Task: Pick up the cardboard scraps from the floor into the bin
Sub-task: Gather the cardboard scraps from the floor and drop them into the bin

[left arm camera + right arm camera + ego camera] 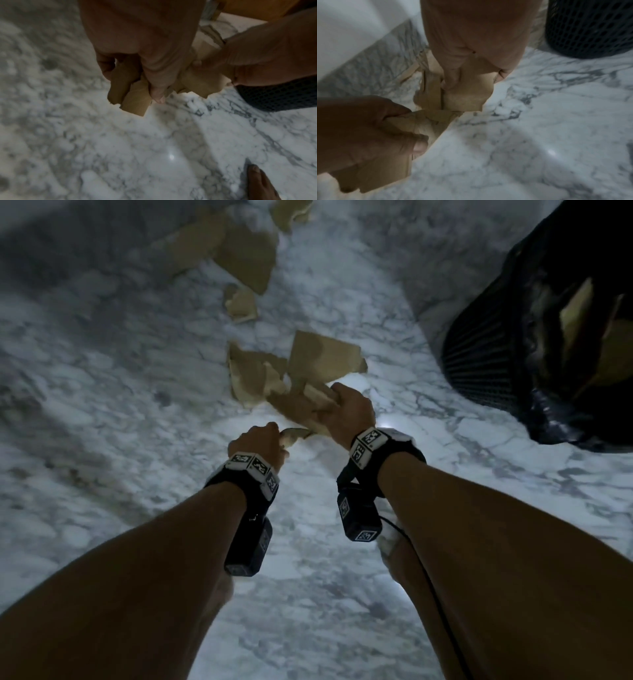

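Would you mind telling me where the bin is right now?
In the head view the black mesh bin stands on the marble floor at the upper right, to the right of the right hand; cardboard already shows inside it.

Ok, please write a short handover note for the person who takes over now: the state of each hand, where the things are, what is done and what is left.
Left hand: grips a few cardboard scraps.
Right hand: grips a bunch of scraps, just above the marble floor.
Bin: black mesh with a black liner, to the right; some cardboard is already inside.
Done: part of the scraps binned, both hands loaded.
Left: drop both handfuls into the bin, then collect the farther scraps ahead on the floor.
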{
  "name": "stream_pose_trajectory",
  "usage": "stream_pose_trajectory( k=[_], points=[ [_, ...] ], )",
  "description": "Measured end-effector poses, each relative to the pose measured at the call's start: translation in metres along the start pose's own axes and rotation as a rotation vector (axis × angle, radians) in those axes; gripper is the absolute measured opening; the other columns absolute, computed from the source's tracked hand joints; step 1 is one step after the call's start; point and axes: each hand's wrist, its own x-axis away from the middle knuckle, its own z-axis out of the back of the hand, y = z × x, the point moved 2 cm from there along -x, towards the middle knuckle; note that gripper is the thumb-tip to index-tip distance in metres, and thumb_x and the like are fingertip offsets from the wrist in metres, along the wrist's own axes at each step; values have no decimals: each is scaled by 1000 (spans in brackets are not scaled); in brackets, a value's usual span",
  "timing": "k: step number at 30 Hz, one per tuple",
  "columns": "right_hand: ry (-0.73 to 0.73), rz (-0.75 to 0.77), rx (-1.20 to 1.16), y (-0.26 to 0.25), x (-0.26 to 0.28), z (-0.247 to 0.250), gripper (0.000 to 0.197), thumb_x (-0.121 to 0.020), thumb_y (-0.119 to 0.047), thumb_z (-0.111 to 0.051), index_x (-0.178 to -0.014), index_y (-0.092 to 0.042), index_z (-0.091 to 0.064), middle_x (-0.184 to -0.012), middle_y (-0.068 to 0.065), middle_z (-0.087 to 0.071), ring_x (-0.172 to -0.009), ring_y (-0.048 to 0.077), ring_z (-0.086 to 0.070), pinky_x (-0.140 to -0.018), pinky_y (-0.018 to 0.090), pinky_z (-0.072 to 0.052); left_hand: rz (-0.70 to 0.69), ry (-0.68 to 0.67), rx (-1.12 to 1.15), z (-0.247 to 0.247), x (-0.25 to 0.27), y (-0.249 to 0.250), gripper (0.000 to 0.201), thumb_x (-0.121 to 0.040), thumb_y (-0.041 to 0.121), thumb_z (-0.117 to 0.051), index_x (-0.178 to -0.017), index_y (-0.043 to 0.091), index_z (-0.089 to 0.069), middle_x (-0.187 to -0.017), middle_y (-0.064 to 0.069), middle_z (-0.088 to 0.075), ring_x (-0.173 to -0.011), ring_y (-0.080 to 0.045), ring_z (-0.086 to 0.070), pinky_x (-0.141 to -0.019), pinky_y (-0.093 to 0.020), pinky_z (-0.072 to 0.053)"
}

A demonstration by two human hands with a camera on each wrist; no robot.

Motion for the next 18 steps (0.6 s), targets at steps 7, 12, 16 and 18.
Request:
stream_pose_trajectory(
  k=[7,12,16,18],
  points=[
    [138,88,-145,-58,38,139,28,-73,-23,-76,-73,-20,-49,-72,2,-58,-74,30,-60,-67,42,-52,-113,106,-102,144,60,83,37,-95,33,-53,-124,11,-50,-124,-11,-58,-117,-33,-56,-98,-44,-44],
    [310,126,-154,-66,55,263,15,-82,-17,-67,-94,-17,-58,-89,9,-62,-85,27,-59,-71,41,-50,-218,190,-85,206,97,190,32,-93,34,-56,-112,9,-50,-115,-15,-62,-102,-35,-61,-84,-42,-49],
    [434,68,-93,-28,62,357,15,-87,-17,-60,-100,-12,-57,-84,6,-54,-77,26,-54,-64,31,-36,-326,240,-55,223,122,285,41,-95,38,-53,-121,7,-46,-116,-16,-59,-102,-37,-60,-78,-41,-46],
    [484,24,-84,-2,67,393,17,-86,-18,-61,-101,-10,-60,-82,6,-56,-74,26,-52,-63,30,-37,-347,234,-12,219,127,329,42,-96,35,-52,-128,9,-43,-119,-15,-59,-104,-37,-60,-78,-40,-46]
  ],
)
